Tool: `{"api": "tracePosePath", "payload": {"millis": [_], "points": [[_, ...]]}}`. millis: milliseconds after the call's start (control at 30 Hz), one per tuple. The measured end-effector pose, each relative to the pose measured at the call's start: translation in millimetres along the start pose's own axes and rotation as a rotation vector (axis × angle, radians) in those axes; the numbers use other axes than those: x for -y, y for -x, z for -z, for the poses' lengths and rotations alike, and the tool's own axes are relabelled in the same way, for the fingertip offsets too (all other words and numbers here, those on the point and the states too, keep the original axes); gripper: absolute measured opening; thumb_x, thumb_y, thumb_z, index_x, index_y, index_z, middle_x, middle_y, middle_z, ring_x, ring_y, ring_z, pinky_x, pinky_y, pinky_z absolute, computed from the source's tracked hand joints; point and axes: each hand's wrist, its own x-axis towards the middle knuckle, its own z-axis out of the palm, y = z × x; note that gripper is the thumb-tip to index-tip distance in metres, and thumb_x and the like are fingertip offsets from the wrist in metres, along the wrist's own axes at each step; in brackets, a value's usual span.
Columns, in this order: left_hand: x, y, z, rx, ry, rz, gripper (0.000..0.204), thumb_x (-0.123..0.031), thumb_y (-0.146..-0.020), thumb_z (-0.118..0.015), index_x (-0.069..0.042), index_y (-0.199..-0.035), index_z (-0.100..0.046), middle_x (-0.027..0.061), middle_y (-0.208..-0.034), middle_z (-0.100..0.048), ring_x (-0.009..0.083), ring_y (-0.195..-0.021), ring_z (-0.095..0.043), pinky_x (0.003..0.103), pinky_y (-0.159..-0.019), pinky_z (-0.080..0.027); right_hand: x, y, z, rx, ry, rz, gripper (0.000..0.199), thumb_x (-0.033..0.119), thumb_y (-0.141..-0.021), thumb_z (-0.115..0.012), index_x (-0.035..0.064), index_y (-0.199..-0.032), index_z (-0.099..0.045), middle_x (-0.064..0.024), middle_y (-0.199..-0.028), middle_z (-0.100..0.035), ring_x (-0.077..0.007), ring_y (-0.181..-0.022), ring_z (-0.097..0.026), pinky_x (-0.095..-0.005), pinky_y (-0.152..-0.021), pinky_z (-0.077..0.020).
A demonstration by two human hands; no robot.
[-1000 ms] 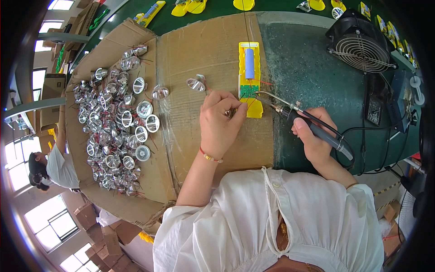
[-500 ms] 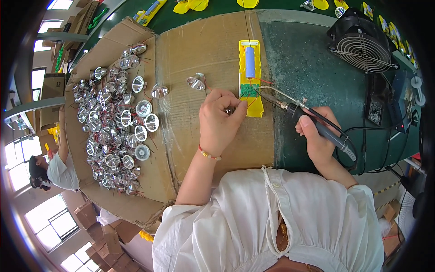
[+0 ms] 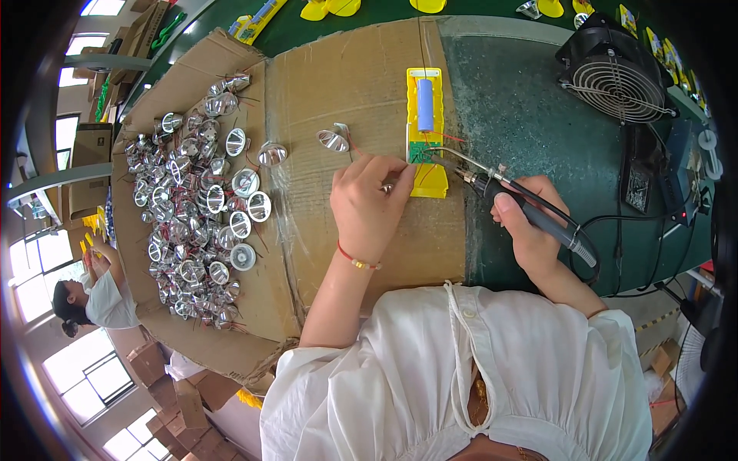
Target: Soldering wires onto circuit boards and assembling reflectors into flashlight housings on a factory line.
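My right hand [image 3: 530, 230] grips a soldering iron [image 3: 550, 221] with a dark handle and a thin bent metal tube alongside. Its tip reaches the green circuit board [image 3: 422, 152] in a yellow plastic casing [image 3: 432, 184]. A blue cylindrical battery [image 3: 425, 106] lies in the casing above the board, and thin red wires stick out beside it. My left hand [image 3: 373, 200] is closed in a pinch at the board's left edge. A small shiny bit shows between its fingers; what it is stays hidden. A loose silver reflector cup [image 3: 333, 139] lies beyond that hand.
Many wired reflector cups [image 3: 188, 207] fill a cardboard box on the left. Flat cardboard [image 3: 346, 77] lies under the casing. A black fan [image 3: 615, 81] with a wire grille stands at the back right, near cables [image 3: 661, 219]. Another person [image 3: 108, 296] sits far left.
My left hand has shifted slightly left and turned a little. The soldering iron and my right hand have moved slightly left. The other person has raised a hand with something yellow.
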Motion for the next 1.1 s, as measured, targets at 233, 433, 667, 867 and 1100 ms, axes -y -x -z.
{"api": "tracePosePath", "payload": {"millis": [233,433,667,867,1100], "points": [[-3.2,0.3,-5.0,0.010,-0.046,0.034,0.013,-0.010,-0.072,-0.067,-0.008,-0.064,-0.057,0.0012,-0.062,-0.057,0.0163,-0.055,-0.056,0.031,-0.062,-0.040,2.3,-2.0,-4.4,-0.002,-0.048,-0.026,0.014,0.007,-0.080,-0.063,-0.0019,-0.085,-0.053,-0.0059,-0.070,-0.059,-0.0074,-0.061,-0.055,-0.0207,-0.054,-0.0448],[-5.7,-2.0,-7.1,-0.002,0.073,0.111,0.012,-0.008,-0.072,-0.066,-0.006,-0.064,-0.056,0.0014,-0.061,-0.058,0.0146,-0.052,-0.057,0.030,-0.059,-0.041,-1.4,-1.3,-4.9,-0.007,-0.048,-0.064,0.015,0.008,-0.079,-0.065,-0.0017,-0.085,-0.055,-0.0052,-0.070,-0.062,-0.0063,-0.063,-0.056,-0.0200,-0.057,-0.0446],[-3.5,-1.0,-8.3,-0.005,0.048,0.099,0.012,-0.008,-0.071,-0.065,-0.006,-0.064,-0.056,0.0013,-0.061,-0.058,0.0144,-0.052,-0.058,0.029,-0.058,-0.040,-7.1,0.3,-4.1,-0.054,-0.126,-0.049,0.017,0.011,-0.080,-0.065,-0.0010,-0.085,-0.054,-0.0063,-0.068,-0.061,-0.0079,-0.061,-0.056,-0.0205,-0.056,-0.0445],[-6.0,-3.1,-5.6,-0.002,0.016,0.063,0.011,-0.007,-0.071,-0.065,-0.006,-0.065,-0.056,0.0020,-0.061,-0.058,0.0149,-0.052,-0.058,0.028,-0.057,-0.042,-1.5,1.1,1.6,-0.067,-0.111,-0.049,0.017,0.011,-0.080,-0.065,-0.0014,-0.086,-0.054,-0.0069,-0.069,-0.061,-0.0087,-0.060,-0.056,-0.0209,-0.055,-0.0448],[-4.6,-5.6,-2.3,0.026,0.027,0.070,0.009,-0.004,-0.070,-0.066,-0.003,-0.069,-0.057,0.0053,-0.063,-0.060,0.0171,-0.054,-0.061,0.028,-0.053,-0.046,0.4,3.3,18.6,-0.102,-0.088,-0.060,0.018,0.009,-0.080,-0.063,-0.0028,-0.088,-0.053,-0.0095,-0.070,-0.060,-0.0109,-0.061,-0.058,-0.0226,-0.057,-0.0484]]}}
